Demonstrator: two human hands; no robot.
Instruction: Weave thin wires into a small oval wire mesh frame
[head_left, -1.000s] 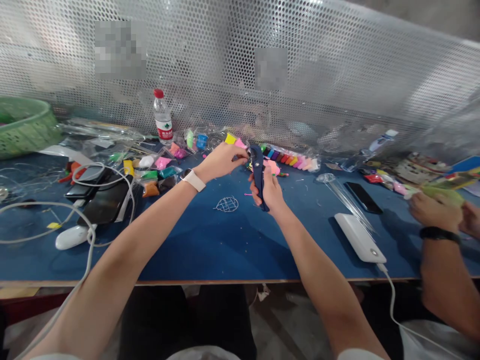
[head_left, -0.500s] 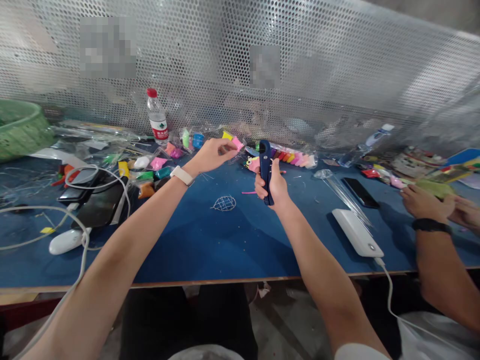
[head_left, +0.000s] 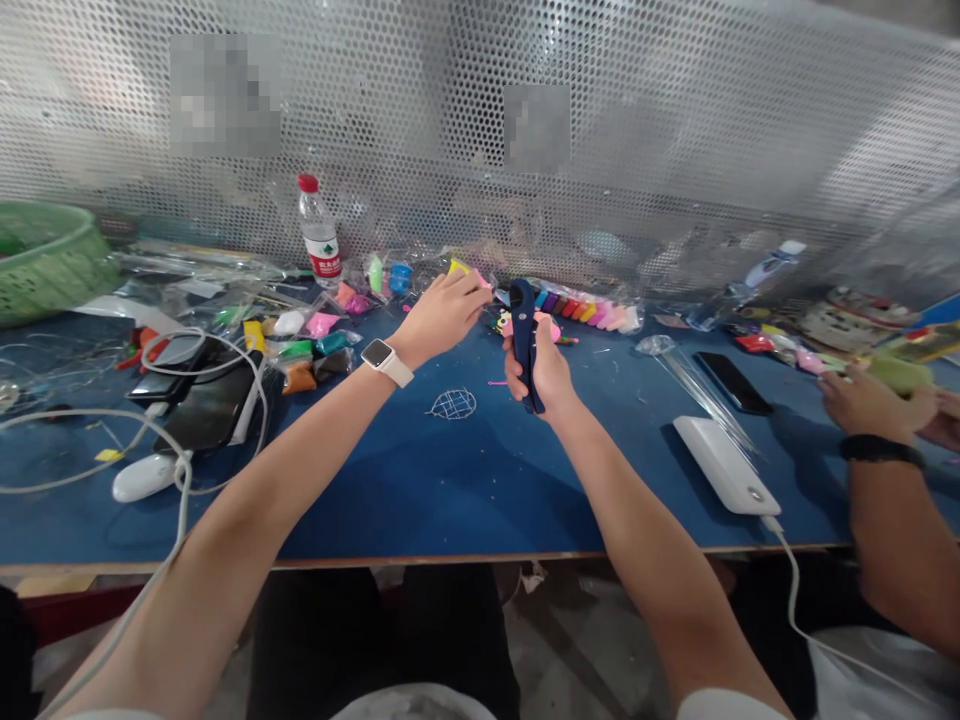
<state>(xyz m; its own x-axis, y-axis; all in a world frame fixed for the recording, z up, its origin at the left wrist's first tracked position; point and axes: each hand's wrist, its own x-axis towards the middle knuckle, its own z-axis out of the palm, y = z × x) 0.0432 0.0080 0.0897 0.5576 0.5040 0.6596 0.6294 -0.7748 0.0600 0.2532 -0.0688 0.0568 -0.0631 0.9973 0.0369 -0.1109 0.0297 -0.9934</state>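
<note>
My left hand [head_left: 448,312], with a watch [head_left: 381,357] on its wrist, is palm down at the back of the table. Its fingertips are closed at a small pink clay packet [head_left: 481,280], beside a yellow packet [head_left: 459,267]; the thumb is mostly hidden. My right hand [head_left: 551,368] is wrapped round a dark blue stapler-like hand tool [head_left: 523,340], held upright above the table. Between my forearms lies a leaf-shaped wire mesh [head_left: 454,404]. A thin pink stick [head_left: 498,383] rests near the tool, and a pink figure [head_left: 507,325] is partly hidden behind it.
A red-capped bottle [head_left: 320,235] and clay packets [head_left: 300,375] stand left, near cabled phones [head_left: 202,410] and a green basket [head_left: 56,265]. At right are a white power bank [head_left: 724,465], a black phone [head_left: 733,382] and a co-worker's hands [head_left: 874,405]. Perforated metal [head_left: 420,120] backs the table.
My left hand has rolled palm down, bringing the watch face into view, while staying at the pink packet. My right hand still holds the tool, now tilted slightly. The whole view has shifted a little.
</note>
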